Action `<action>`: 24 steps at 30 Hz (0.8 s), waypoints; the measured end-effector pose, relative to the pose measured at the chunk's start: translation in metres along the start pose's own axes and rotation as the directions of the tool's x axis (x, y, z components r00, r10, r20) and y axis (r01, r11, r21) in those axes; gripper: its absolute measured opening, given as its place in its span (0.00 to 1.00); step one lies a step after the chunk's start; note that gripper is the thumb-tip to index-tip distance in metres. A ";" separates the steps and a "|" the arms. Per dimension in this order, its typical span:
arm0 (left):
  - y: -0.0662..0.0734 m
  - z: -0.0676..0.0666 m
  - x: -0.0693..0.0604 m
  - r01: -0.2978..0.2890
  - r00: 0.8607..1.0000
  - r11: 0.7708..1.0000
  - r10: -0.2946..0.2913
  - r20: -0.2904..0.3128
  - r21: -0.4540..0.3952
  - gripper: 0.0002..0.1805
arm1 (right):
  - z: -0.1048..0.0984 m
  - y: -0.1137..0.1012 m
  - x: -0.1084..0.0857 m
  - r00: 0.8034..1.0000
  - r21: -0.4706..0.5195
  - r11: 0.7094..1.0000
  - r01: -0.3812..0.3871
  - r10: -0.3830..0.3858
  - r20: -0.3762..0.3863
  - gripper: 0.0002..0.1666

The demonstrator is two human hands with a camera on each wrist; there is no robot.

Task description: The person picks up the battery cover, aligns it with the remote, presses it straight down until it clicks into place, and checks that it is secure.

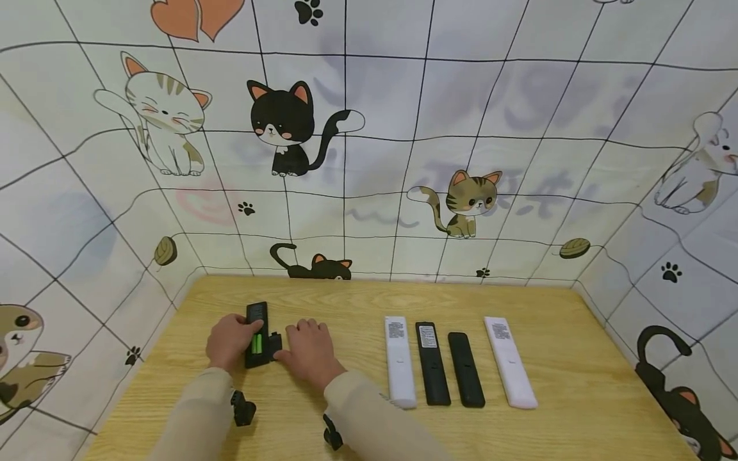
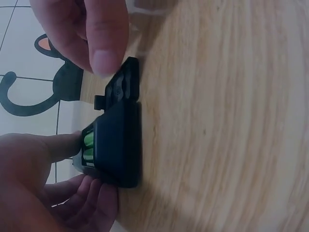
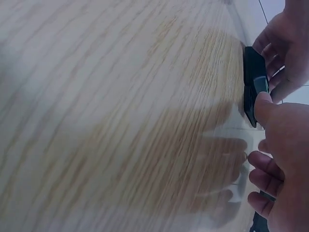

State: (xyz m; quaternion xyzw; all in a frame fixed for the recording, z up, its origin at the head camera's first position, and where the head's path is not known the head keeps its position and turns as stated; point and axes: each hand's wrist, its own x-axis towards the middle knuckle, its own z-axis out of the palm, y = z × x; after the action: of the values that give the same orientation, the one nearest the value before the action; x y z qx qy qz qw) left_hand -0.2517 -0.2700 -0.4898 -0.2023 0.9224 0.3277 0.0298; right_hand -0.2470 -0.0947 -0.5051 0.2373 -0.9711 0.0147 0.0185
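Observation:
A black remote control (image 1: 257, 339) lies back side up on the table, its battery compartment uncovered and green batteries (image 1: 257, 344) inside. My left hand (image 1: 227, 342) grips it from the left, thumb on top near the batteries and fingers along the far side, as the left wrist view (image 2: 29, 169) also shows. Against the remote's right side lies the small black battery cover (image 1: 275, 344), inner face up in the left wrist view. The thumb of my right hand (image 1: 313, 351) is at the cover's right edge; its other fingers are loosely bent, away from the cover.
To the right on the wooden table (image 1: 357, 301) lie more remotes in a row: a white one (image 1: 400, 365), a black one with a label (image 1: 434, 368), a plain black one (image 1: 467, 371) and another white one (image 1: 512, 365). Cat-patterned cloth walls (image 1: 375, 160) surround the table's back and sides.

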 end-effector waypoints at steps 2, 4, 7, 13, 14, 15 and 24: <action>0.001 0.001 0.000 0.002 1.000 1.000 -0.002 -0.001 -0.006 0.34 | 0.002 -0.002 0.002 1.000 -0.001 1.000 -0.016 0.016 0.004 0.35; 0.000 0.002 0.001 0.006 1.000 1.000 -0.006 0.000 -0.012 0.34 | 0.003 -0.003 0.004 0.999 0.004 1.000 -0.030 0.030 0.018 0.38; 0.000 0.003 0.002 0.014 1.000 1.000 -0.014 0.003 -0.019 0.34 | 0.006 -0.005 0.007 0.998 0.012 0.999 -0.039 0.038 0.046 0.40; -0.001 0.004 0.003 0.029 1.000 0.999 -0.029 0.000 -0.028 0.33 | 0.006 -0.005 0.009 0.996 0.009 1.000 -0.017 0.016 0.084 0.32; -0.001 0.004 0.003 0.029 1.000 0.999 -0.029 -0.002 -0.028 0.33 | 0.006 -0.005 0.009 0.996 0.012 1.000 -0.015 0.013 0.085 0.30; -0.001 0.004 0.003 0.030 1.000 0.999 -0.030 -0.003 -0.028 0.33 | 0.006 -0.005 0.008 0.996 0.024 1.000 -0.014 0.012 0.084 0.28; 0.003 0.002 0.000 0.035 0.999 0.999 -0.035 0.002 -0.003 0.34 | 0.006 0.005 0.007 0.999 0.216 0.975 0.040 -0.035 -0.029 0.13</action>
State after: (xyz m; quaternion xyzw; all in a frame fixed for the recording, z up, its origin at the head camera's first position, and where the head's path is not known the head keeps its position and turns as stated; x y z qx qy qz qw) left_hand -0.2537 -0.2664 -0.4895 -0.2179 0.9182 0.3288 0.0361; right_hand -0.2552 -0.0936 -0.5106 0.2559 -0.9588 0.1233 0.0049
